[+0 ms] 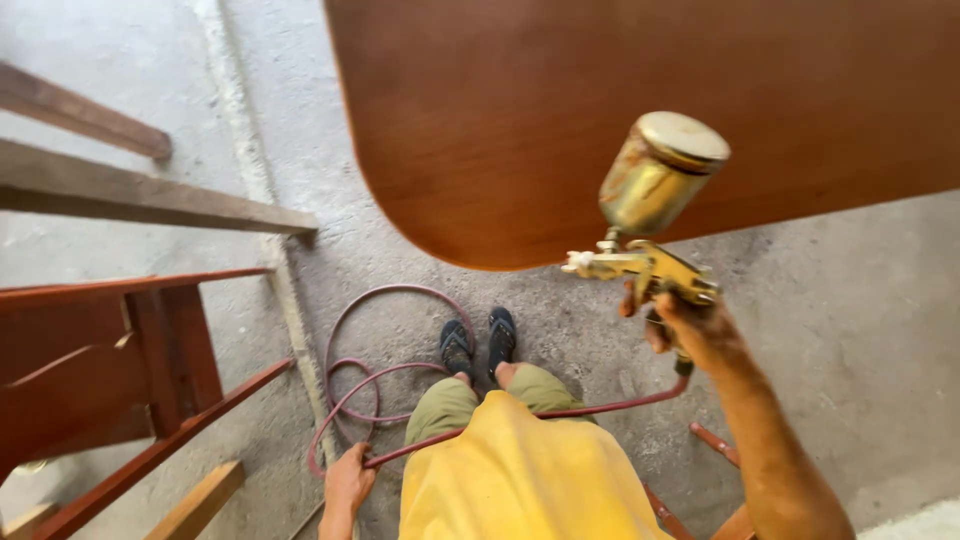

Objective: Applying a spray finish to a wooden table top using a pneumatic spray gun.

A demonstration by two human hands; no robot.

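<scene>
**Spray gun raised beside the tabletop**

Yellow-stained metal spray gun with a round cup (650, 215) sits gripped in the right hand (690, 330), just beside the rounded reddish-brown wooden tabletop (560, 110). Left hand (347, 482) is clenched around the red rubber air hose (380, 370), low by the knee.

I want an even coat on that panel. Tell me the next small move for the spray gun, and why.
Probably swing the yellow metal spray gun in the right hand up over the rounded brown wooden panel: its nozzle sits off the panel's edge. The left hand grips the red air hose, coiled by the feet, so slack looks available.
</scene>
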